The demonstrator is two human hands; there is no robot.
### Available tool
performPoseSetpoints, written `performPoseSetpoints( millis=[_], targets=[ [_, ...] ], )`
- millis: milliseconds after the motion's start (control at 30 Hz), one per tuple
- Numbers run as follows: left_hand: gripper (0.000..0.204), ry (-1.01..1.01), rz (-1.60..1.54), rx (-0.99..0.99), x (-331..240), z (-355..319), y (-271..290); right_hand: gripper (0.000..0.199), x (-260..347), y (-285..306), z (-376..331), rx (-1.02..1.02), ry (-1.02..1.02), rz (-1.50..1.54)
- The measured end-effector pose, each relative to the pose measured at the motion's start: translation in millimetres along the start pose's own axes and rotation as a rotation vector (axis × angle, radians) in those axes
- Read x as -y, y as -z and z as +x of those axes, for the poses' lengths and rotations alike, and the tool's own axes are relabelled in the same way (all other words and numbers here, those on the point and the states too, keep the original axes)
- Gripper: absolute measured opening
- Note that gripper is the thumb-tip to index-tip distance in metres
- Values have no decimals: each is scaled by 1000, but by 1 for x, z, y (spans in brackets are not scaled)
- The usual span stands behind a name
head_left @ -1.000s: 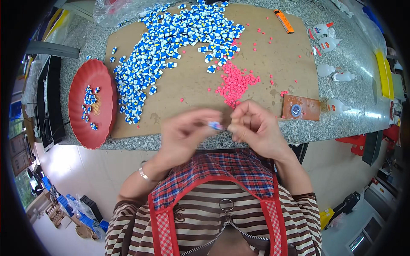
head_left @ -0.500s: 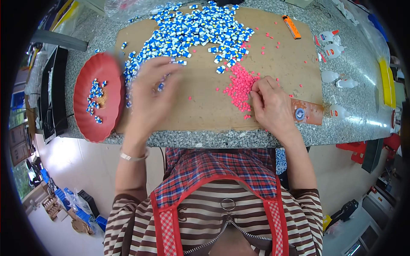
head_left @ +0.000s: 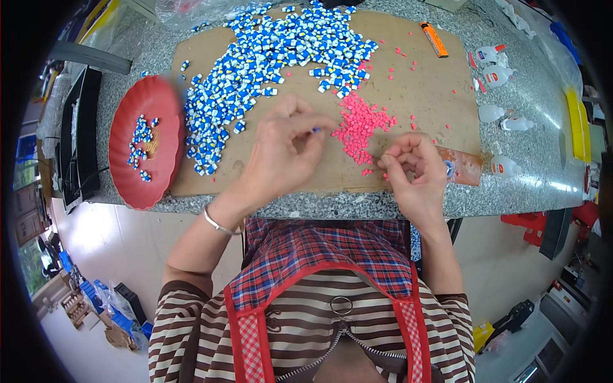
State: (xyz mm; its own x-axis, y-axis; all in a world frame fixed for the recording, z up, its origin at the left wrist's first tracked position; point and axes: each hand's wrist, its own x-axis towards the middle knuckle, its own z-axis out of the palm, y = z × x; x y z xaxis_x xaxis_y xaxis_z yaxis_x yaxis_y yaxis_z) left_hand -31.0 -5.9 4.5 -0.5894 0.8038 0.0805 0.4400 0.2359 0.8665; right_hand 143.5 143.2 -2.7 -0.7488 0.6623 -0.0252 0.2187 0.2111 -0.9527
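Observation:
My left hand (head_left: 281, 153) is over the middle of the cardboard, fingers pinched on a small blue piece (head_left: 316, 129) that is mostly hidden. My right hand (head_left: 419, 171) is closed in a pinch just right of the pile of small pink pieces (head_left: 359, 127); whatever its fingertips hold is too small to make out. A large heap of little blue-and-white pieces (head_left: 281, 48) with yellow spots spreads over the far and left cardboard. Several similar pieces lie in a red scalloped dish (head_left: 121, 163) at the left.
Brown cardboard (head_left: 434, 96) covers the middle of the speckled stone table (head_left: 306, 207). An orange utility knife (head_left: 435, 39) lies at its far right. Several white glue bottles (head_left: 497, 76) stand or lie along the right. Beside my right hand is a reddish-brown strip (head_left: 468, 167).
My left hand has moved right, from the blue-and-white heap toward the pink pile. My right hand has drawn back slightly from the pink pieces, still pinching.

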Motion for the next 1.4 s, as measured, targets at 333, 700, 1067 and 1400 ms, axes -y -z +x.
performPoseSetpoints(
  millis=[333, 700, 1067, 1400],
  targets=[
    [12, 254, -829, 181, -14, -36, -44, 34, 2, -25, -21, -147, 732, -377],
    [10, 150, -860, 199, -20, -48, -54, 29, -2, -11, -45, -137, 726, -186],
    [10, 218, -807, 374, -35, -43, -60, 17, 6, 31, -44, 103, 587, -176],
    [10, 216, -800, 337, -38, -42, -77, 16, -8, 41, -44, 111, 537, -162]
  ],
)
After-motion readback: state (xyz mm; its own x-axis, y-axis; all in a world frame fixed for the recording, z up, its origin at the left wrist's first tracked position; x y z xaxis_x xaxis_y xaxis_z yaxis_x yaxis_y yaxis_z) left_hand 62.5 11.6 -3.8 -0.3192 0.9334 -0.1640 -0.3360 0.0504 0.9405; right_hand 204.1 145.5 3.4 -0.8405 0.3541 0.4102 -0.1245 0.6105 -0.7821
